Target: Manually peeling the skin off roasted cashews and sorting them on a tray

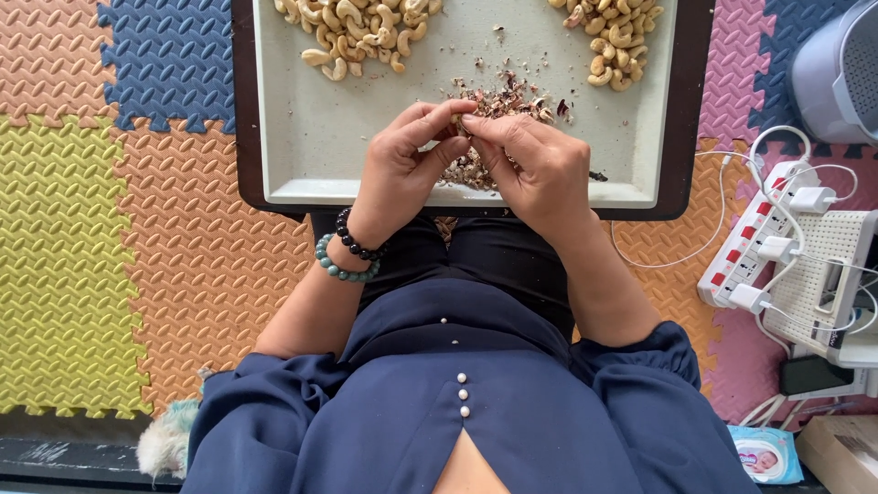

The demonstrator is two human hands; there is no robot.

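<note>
Head view: a small cashew nut (460, 125), mostly hidden, is pinched between the fingertips of both hands, which meet over the near part of a pale rectangular tray with a dark brown rim (302, 155). The left hand (402, 169) and the right hand (540, 169) are pressed together at thumbs and forefingers, clamped on the nut just above a heap of reddish-brown skin flakes (498, 99). On the left wrist sit a black bead bracelet (352, 240) and a green bead bracelet (337, 265), side by side. At the tray's far edge lie two piles of pale curved cashews, one at the left (361, 32) and one at the right (615, 41). The tray rests over interlocking foam floor mats in orange, yellow, blue and pink (183, 247). Well off to the right is a white power strip with red switches (745, 242) carrying white plugs and cables, and at the bottom right corner a small blue soft packet with a picture label (766, 455) beside a tan cardboard box (841, 453).
</note>
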